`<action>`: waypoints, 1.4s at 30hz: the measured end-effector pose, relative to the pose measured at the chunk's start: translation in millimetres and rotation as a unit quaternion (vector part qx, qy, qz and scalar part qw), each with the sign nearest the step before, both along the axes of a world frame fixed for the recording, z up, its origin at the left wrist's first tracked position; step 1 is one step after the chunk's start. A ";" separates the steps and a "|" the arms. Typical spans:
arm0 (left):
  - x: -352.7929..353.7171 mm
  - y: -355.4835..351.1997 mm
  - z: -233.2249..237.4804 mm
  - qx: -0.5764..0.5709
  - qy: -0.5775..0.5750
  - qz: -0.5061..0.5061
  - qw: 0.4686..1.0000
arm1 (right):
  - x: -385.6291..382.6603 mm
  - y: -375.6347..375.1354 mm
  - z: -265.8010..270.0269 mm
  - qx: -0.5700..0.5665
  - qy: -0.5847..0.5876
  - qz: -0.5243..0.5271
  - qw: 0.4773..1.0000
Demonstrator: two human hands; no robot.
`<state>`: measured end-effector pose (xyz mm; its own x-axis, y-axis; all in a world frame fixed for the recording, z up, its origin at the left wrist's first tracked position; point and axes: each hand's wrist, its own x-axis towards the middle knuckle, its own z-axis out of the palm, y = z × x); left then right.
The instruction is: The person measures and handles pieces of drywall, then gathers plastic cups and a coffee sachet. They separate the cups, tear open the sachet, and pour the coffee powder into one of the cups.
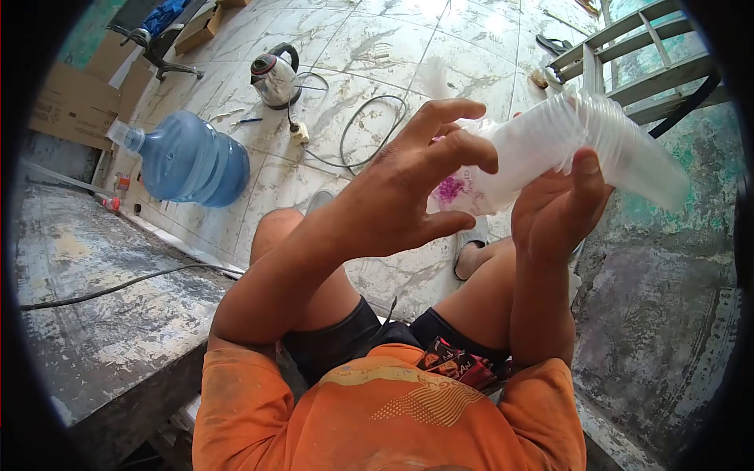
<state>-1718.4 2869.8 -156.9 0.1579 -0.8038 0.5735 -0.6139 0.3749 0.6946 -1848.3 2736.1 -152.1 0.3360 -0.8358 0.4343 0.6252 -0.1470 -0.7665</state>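
Note:
A long stack of clear plastic cups (pixel 597 133) lies sideways in the air in front of me, its near end carrying a pink print. My right hand (pixel 561 208) grips the stack from below, thumb pressed on its side. My left hand (pixel 408 188) cups the near end of the stack, fingers spread over the first cup. I am seated, knees bare, with a small dark red packet (pixel 455 363) in my lap.
A blue water jug (pixel 188 161) lies on the marble floor at left. An electric kettle (pixel 275 77) with its cable stands beyond it. Cardboard boxes (pixel 75 102) are at far left, a concrete ledge (pixel 94 314) beside me, and a green wooden frame (pixel 644 55) at upper right.

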 end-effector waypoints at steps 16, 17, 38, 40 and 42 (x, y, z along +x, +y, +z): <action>-2.4 -0.8 0.8 -0.074 -0.020 0.046 0.996 | 3.9 16.2 -4.7 -0.032 0.053 0.044 0.997; 0.7 -0.2 2.1 -0.089 0.004 0.021 0.996 | 3.5 16.4 -3.1 -0.011 0.047 0.071 0.996; 8.6 4.2 14.3 -0.093 -0.164 0.033 0.981 | 1.0 4.3 -0.6 0.185 -0.021 0.287 0.940; 8.3 4.0 12.7 -0.048 -0.218 0.009 0.975 | 3.9 3.3 -7.3 0.194 -0.045 0.295 0.935; 7.0 4.6 6.3 -0.048 -0.217 0.014 0.975 | 6.4 1.2 -10.3 0.183 -0.031 0.308 0.933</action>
